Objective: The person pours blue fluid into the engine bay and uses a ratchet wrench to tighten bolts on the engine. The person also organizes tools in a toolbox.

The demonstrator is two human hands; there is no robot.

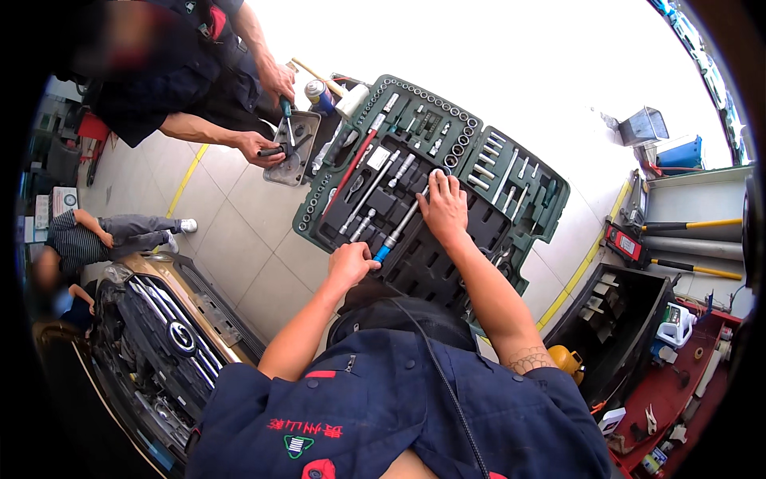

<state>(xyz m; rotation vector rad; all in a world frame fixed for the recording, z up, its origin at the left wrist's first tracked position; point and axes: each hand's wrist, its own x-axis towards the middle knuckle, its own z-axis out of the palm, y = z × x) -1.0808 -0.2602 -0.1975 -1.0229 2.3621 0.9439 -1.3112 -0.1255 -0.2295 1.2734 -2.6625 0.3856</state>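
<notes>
A: Start at the fingers — what has the left hand (349, 263) got?

B: It is curled shut round the blue grip end of a ratchet handle (396, 231); the thumb and fingers wrap the grip near its tail, and the steel shaft runs up and to the right from the fist, lying over the black foam of the open tool case (523, 227).

A: And the right hand (444, 209)?

B: Spread flat, fingers fairly wide, pressed on the foam just beside the shaft's upper end; whether the fingertips pinch anything I cannot tell — they look to rest on the tray and hold nothing.

A: How would that handle behave?

B: By my judgement stiff and fairly heavy for its size, all steel but for the grip; the bare shaft would be slick, so the blue grip is the place to take it, and that is where the hand sits; nothing fragile about it.

A: And round it?

B: Extension bars and a long red-handled tool (352, 169) lie in slots to the left of the shaft; rows of sockets (447, 108) line the case's upper rim; farther left another person's hands hold a small metal tray (297, 144), a spray can (318, 93) near it; below left, the front grille of a car (171, 331).
</notes>
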